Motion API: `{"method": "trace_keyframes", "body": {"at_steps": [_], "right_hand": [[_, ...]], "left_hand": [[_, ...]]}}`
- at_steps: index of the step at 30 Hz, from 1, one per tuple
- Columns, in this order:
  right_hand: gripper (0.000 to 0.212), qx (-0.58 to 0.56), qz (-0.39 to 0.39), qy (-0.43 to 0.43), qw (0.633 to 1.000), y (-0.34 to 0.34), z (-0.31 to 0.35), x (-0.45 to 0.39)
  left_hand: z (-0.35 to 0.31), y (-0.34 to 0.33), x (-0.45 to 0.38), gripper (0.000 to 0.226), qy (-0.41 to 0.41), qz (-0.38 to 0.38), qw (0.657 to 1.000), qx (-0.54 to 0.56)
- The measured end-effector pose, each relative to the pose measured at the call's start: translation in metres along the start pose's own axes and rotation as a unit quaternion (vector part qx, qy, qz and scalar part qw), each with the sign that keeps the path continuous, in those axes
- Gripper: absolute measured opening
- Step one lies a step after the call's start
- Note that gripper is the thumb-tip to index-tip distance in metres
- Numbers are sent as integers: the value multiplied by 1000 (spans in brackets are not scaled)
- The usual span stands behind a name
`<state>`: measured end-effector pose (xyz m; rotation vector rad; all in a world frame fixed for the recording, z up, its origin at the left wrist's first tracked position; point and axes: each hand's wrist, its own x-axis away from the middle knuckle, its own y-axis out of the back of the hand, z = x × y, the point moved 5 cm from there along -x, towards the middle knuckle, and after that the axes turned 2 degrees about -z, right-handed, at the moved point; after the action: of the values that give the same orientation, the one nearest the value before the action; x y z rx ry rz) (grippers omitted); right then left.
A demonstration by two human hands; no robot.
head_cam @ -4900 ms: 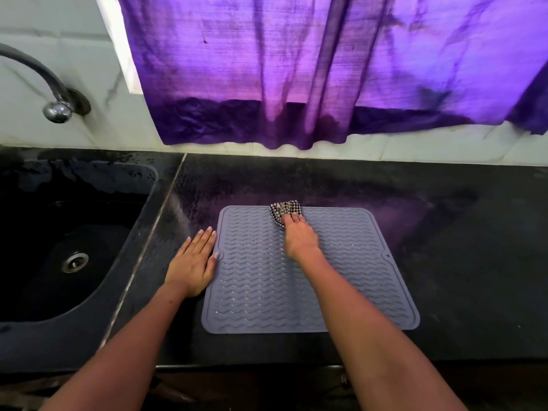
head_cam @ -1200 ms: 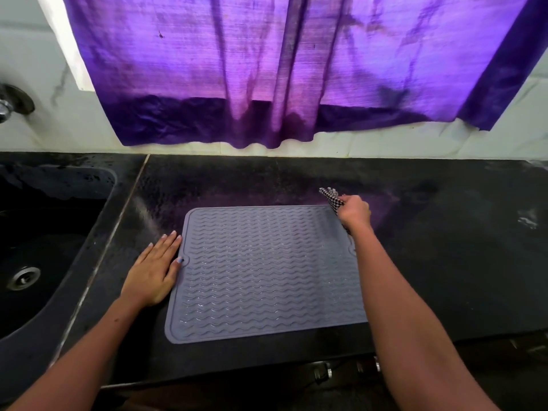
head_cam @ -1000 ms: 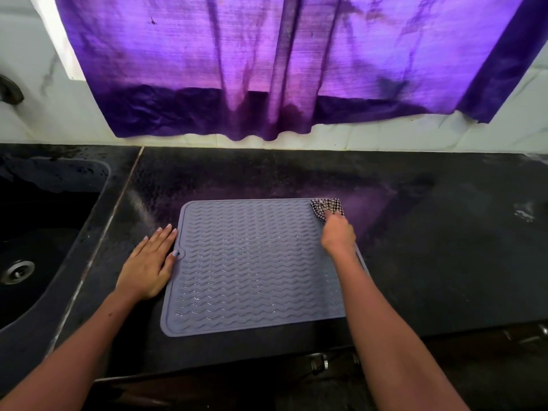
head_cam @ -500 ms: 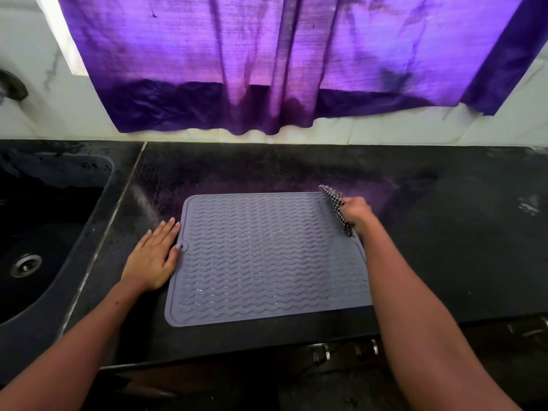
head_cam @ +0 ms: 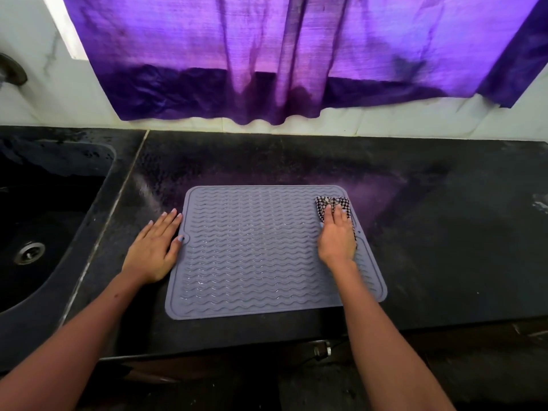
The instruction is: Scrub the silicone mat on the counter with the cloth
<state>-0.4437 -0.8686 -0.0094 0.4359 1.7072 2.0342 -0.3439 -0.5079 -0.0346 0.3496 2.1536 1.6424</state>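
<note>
A grey silicone mat (head_cam: pixel 255 253) with wavy ridges lies flat on the black counter (head_cam: pixel 444 232). My right hand (head_cam: pixel 336 235) presses a black-and-white checked cloth (head_cam: pixel 333 203) flat onto the mat near its far right corner; most of the cloth is hidden under the palm and fingers. My left hand (head_cam: pixel 154 247) lies flat on the counter with fingers spread, its thumb touching the mat's left edge by a small hole.
A dark sink (head_cam: pixel 44 226) with a metal drain (head_cam: pixel 29 252) sits to the left. A purple curtain (head_cam: pixel 296 54) hangs over the white tiled wall behind. The counter's front edge (head_cam: pixel 267 342) runs just below the mat.
My right hand has come back from the mat's far right edge onto the mat, and the cloth now lies flat under the fingers instead of standing up. My left hand has stayed put.
</note>
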Motion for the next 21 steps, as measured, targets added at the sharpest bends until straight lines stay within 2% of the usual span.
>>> {"method": "trace_keyframes", "body": {"at_steps": [5, 9, 12, 16, 21], "right_hand": [[65, -53, 4, -4, 999, 12, -4, -7], [44, -173, 58, -57, 982, 38, -26, -26], [35, -257, 41, -118, 958, 61, -38, -30], [47, -199, -29, -86, 976, 69, -16, -10], [63, -75, -18, -2, 997, 14, 24, 30]], "left_hand": [[1, 0, 0, 76, 0, -1, 1000, 4], [2, -1, 0, 77, 2, 3, 1000, 1], [2, -1, 0, 79, 5, 10, 1000, 1], [1, 0, 0, 80, 6, 6, 1000, 4], [2, -1, 0, 79, 7, 8, 1000, 3]]}}
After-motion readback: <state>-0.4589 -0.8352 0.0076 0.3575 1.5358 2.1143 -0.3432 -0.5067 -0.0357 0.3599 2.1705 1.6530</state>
